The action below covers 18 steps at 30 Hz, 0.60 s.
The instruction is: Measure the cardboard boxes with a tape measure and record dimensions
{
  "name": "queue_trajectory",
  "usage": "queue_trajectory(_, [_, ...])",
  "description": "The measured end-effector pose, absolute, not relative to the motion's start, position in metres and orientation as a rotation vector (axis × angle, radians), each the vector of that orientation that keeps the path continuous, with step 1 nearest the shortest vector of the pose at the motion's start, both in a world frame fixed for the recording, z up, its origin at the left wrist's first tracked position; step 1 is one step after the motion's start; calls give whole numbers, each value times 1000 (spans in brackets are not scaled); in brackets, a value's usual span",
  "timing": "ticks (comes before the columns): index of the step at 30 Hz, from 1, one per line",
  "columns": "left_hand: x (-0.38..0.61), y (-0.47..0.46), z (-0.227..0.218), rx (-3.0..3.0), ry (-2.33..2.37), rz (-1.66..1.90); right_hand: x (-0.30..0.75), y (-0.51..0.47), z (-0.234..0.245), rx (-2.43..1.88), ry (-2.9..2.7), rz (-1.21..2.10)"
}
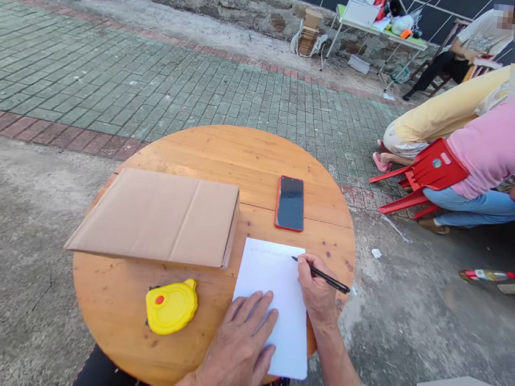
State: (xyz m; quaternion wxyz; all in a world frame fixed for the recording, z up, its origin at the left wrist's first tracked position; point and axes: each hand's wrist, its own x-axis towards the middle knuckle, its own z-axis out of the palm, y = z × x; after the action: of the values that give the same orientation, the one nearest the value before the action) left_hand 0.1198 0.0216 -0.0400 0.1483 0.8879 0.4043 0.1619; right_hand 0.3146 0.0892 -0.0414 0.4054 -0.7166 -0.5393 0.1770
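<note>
Pen (322,277), black and slim, sits pinched in the closed fingers of the right hand (318,291). Its tip rests on the upper right part of a white sheet of paper (271,274), at the end of a faint line of writing. The left hand (236,350) lies flat and open on the lower part of the sheet, fingers spread, gripping nothing.

The sheet lies on the right near side of a round wooden table (124,326), and its near right corner reaches past the rim. A phone (291,202) with a red edge lies face up just beyond the sheet, apart from it. A flattened cardboard box (158,216) covers the left of the table, its right edge just beside the sheet's top left corner. A yellow tape measure (170,307) sits near the left hand, in front of the box. Nothing lies between the pen and the sheet.

Off the table to the right, a person in a pink shirt (502,145) leans over on a red plastic chair (429,174), and a bottle (483,275) lies on the ground.

The pen's tip points up and left across the sheet; its back end points down and right, out over the table's right rim. Its long axis runs nearly crosswise. The sheet's long axis runs away from the person.
</note>
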Motion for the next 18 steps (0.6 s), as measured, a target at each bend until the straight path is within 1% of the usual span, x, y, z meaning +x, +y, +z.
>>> queue_trajectory(8, [119, 20, -40, 2547, 1161, 465, 320, 84, -51, -1832, -1201, 453])
queue_trajectory(18, [119, 21, -41, 2552, 1149, 477, 321, 87, -53, -1830, -1204, 508])
